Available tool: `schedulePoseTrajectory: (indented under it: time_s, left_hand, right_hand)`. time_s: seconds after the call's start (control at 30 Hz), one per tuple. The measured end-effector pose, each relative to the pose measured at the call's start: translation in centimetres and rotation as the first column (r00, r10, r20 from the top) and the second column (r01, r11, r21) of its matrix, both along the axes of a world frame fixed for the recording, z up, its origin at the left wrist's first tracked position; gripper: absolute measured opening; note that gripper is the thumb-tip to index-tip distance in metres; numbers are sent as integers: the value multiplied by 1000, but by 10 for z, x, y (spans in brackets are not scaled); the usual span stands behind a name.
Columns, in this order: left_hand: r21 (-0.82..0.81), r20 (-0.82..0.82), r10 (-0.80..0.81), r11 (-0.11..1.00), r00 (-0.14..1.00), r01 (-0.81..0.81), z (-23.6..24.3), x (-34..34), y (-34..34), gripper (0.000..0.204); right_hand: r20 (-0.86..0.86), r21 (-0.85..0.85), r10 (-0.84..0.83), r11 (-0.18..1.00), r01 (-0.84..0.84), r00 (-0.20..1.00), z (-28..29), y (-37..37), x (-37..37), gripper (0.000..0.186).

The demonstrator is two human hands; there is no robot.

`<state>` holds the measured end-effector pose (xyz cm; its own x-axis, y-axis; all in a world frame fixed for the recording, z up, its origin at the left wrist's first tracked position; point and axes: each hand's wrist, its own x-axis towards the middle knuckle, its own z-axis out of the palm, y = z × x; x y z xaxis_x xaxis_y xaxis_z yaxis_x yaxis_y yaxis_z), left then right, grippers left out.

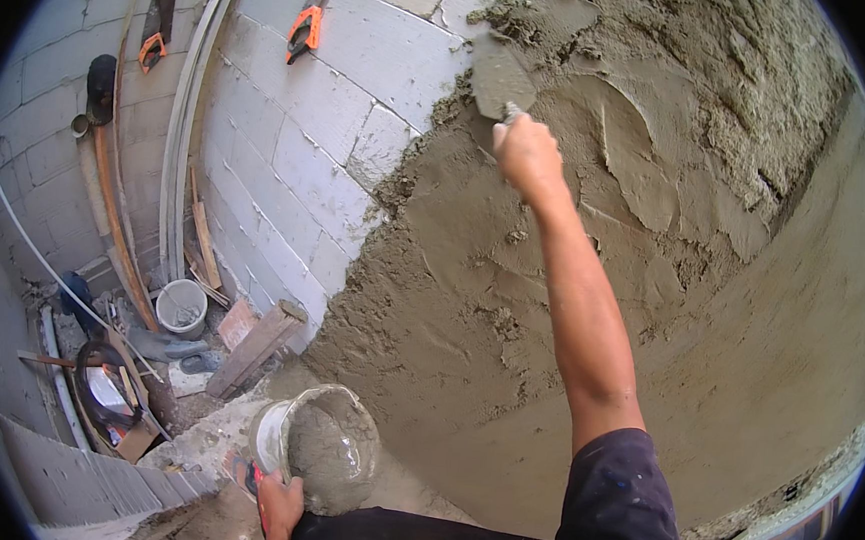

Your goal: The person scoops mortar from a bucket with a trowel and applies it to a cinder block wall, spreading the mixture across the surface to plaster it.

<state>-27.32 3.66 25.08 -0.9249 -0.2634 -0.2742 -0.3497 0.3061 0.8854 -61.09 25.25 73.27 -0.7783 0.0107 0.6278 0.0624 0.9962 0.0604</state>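
With my right arm stretched out to the wall, my right hand (531,156) is closed round the handle of a trowel (504,79). The trowel's mortar-smeared blade lies at the left edge of the wet grey mortar (472,283) that covers much of the block wall. Low in the view, my left hand (281,503) is closed on a red-handled tool (255,480), whose far end is mostly hidden. That hand is right beside a white bucket (268,437), which tilts toward me and holds mortar (325,448).
Bare white blocks (290,150) border the mortar. Two orange-handled saws (306,32) (152,52) hang at the upper left. Long metal profiles (184,122) lean in the corner. Below stand a small white bucket (181,308), a wooden post (256,348) and a black tub (103,387) of scraps.
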Motion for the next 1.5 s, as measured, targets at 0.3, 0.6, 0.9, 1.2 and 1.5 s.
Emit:
schedulePoseTrajectory:
  time_s: [0.3,0.6,0.9,1.2,1.5]
  left_hand:
    - [55,-100,70,996,992,-65,-11,-1,-20,26]
    - [-269,-30,145,952,989,-148,-7,48,-20,44]
    - [-283,14,254,929,967,-240,3,84,-11,51]
    - [-102,-231,258,952,938,-287,-5,122,10,32]
    - [62,-168,234,972,958,-226,5,135,13,32]
  right_hand:
    - [9,519,-99,851,80,995,75,31,42,24]
    - [-121,285,-130,945,160,984,156,114,103,32]
    - [741,63,240,905,-421,628,-208,67,278,38]
    - [902,-47,329,717,-695,279,-394,-21,306,16]
    - [933,-183,338,738,-649,121,-443,-5,337,22]
